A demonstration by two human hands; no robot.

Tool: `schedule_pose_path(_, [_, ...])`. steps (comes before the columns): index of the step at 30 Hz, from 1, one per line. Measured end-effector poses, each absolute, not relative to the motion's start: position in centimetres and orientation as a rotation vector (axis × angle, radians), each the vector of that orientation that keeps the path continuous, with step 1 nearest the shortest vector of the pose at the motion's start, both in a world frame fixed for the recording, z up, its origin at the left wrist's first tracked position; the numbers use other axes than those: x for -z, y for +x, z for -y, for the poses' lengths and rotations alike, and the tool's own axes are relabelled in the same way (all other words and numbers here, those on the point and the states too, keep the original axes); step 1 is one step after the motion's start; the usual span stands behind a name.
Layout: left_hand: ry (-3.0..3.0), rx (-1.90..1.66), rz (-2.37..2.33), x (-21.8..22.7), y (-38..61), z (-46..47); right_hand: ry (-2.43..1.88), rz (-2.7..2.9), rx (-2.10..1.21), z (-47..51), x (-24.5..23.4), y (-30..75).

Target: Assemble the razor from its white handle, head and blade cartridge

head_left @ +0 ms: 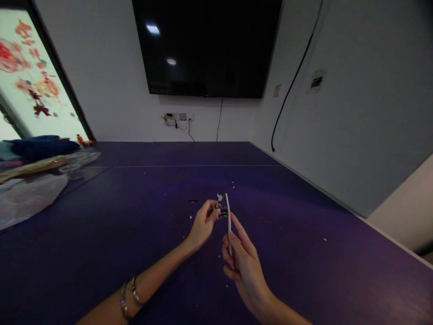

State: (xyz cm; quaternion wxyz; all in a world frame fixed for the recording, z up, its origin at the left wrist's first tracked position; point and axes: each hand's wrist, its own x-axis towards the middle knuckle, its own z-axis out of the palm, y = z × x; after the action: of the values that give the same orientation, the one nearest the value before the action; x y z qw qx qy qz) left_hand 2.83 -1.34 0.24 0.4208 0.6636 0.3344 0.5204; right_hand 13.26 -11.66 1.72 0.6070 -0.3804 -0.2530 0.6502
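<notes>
My left hand (203, 224) pinches a small black-and-silver part (223, 213), whose exact kind I cannot make out. A pale metallic tip (219, 197) shows above the fingers. Right beside it, a thin white flat piece (228, 212) stands nearly upright and edge-on to me, so its broad face is hidden. My right hand (244, 262) is closed around the lower half of that white piece, its index finger stretched up along the side. Part and white piece meet or nearly meet; I cannot tell whether they are joined.
Both hands are over a dark purple surface (135, 234) with scattered white crumbs. A small black object (192, 201) lies beyond my left hand. Plastic bags (37, 194) and folded blue cloth (43, 146) are piled at left. A black cable (291, 85) hangs along the right wall.
</notes>
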Motion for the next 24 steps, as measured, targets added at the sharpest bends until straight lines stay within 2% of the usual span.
schedule_pose_path(24, [1.65,-1.287,-0.853,-0.06,2.17,1.56,-0.867,0.536,-1.545,12.26,-1.96,13.37])
